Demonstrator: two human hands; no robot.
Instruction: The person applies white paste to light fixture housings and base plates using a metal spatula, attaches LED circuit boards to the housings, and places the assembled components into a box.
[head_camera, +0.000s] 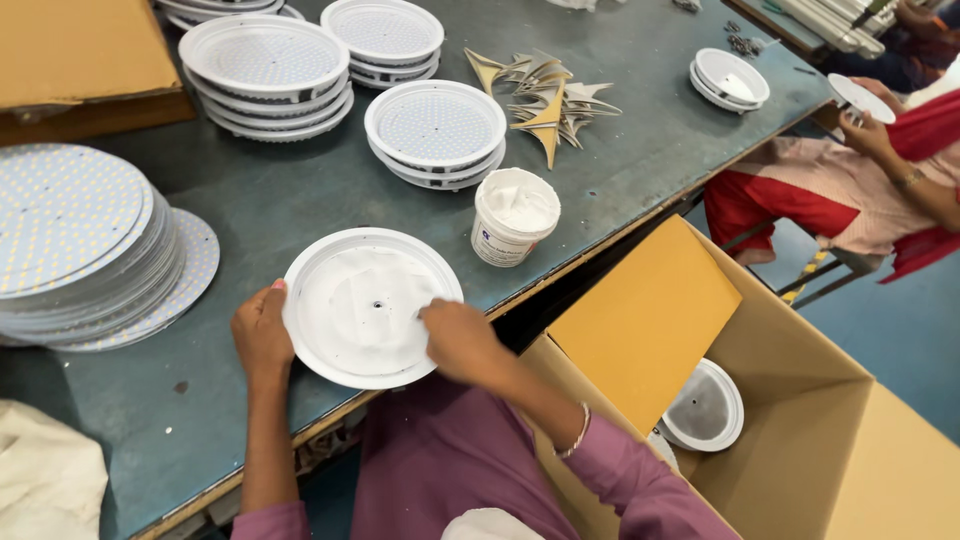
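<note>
The left hand (260, 335) grips the left rim of a round white housing (370, 306) lying at the table's (280, 200) near edge — fingers curled around it. The right hand (458, 338) presses bunched fingertips onto the paste-smeared inside, right of centre — a white paste tub (514, 216) stands just beyond.

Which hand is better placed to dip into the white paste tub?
Right. The right hand rests inside the round white housing, nearer the white paste tub. The left hand grips the housing's far rim.
</note>
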